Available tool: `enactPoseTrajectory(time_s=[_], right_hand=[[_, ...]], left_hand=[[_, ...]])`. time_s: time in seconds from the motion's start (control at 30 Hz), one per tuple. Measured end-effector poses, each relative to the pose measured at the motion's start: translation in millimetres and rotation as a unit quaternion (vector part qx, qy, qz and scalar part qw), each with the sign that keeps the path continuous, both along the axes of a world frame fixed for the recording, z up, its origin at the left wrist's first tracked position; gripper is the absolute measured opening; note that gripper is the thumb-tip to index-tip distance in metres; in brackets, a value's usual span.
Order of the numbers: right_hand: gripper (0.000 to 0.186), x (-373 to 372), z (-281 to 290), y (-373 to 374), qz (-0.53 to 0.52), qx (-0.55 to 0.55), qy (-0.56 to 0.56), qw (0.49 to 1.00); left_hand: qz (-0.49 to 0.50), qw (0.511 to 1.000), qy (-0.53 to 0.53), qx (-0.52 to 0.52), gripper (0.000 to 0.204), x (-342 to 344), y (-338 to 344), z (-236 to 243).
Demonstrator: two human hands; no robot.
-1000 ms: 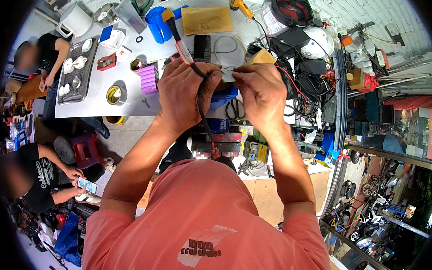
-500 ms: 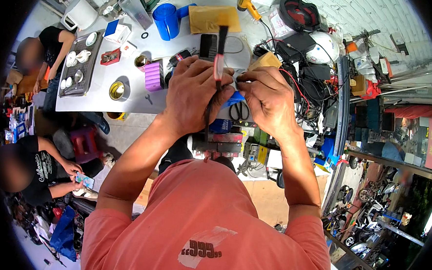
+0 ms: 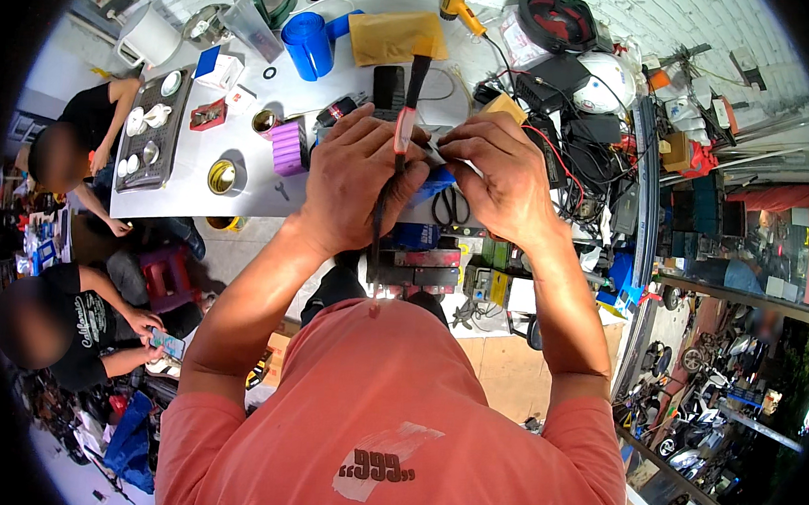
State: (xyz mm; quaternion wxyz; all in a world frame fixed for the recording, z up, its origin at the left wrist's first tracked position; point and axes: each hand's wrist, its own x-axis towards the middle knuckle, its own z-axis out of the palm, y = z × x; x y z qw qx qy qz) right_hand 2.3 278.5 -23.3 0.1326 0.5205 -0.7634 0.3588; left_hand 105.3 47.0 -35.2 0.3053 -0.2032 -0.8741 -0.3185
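Over the table's front edge, my left hand [image 3: 353, 181] is closed with bent fingers, its thumb toward the right. My right hand [image 3: 500, 175] faces it, fingers curled into a pinch. The fingers hide what they grip; a small piece of something blue [image 3: 434, 183] shows below and between them. Black-handled scissors [image 3: 450, 206] lie just below that gap, beside my right hand. A dark strap with a red-and-white part [image 3: 404, 132] crosses the view in front of my left hand. Beyond the hands lies a black phone [image 3: 389, 85].
Left of my hands are a purple block [image 3: 290, 149], a wrench [image 3: 282, 188], an open tin [image 3: 220, 173] and a tea tray [image 3: 149, 171]. Behind stand a blue roll [image 3: 307, 44] and a padded envelope [image 3: 397, 38]. Cables and a white helmet [image 3: 605, 83] crowd the right. Two people sit at left.
My hands stay close together, with small shifts of the fingers. The whole view has tilted slightly. At the upper left, a seated person's arm has moved.
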Motion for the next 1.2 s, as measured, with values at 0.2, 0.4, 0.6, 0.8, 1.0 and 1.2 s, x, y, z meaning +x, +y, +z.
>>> enactPoseTrajectory(time_s=[0.2, 0.4, 0.6, 0.8, 1.0, 1.2], right_hand=[[0.03, 5.1, -7.0, 2.3, -0.012, -0.016, -0.041, 0.999], [0.036, 8.8, -14.6, 1.4, -0.041, -0.042, -0.048, 0.997], [0.043, 14.4, -25.4, -4.0, -0.056, -0.086, -0.085, 0.991], [0.047, 17.1, -18.7, 0.5, -0.053, -0.066, -0.092, 0.992], [0.06, 21.0, -17.4, -5.5, -0.052, -0.068, -0.038, 0.996], [0.046, 15.4, -26.2, -16.8, -0.058, -0.093, -0.006, 0.994]], left_hand=[[0.006, 1.0, 0.001, 0.024, 0.011, -2.1, 1.8, -0.2], [0.005, 1.0, 0.01, 0.025, 0.01, -2.8, 1.0, 0.7], [0.01, 0.999, 0.001, 0.03, 0.009, -2.0, 0.6, 0.3], [0.009, 1.0, 0.002, 0.028, 0.009, -3.7, 0.6, 1.5], [0.009, 0.999, 0.006, 0.038, 0.009, -6.4, 1.5, -0.5], [0.012, 0.999, -0.001, 0.041, 0.011, -4.0, 0.9, -1.1]])
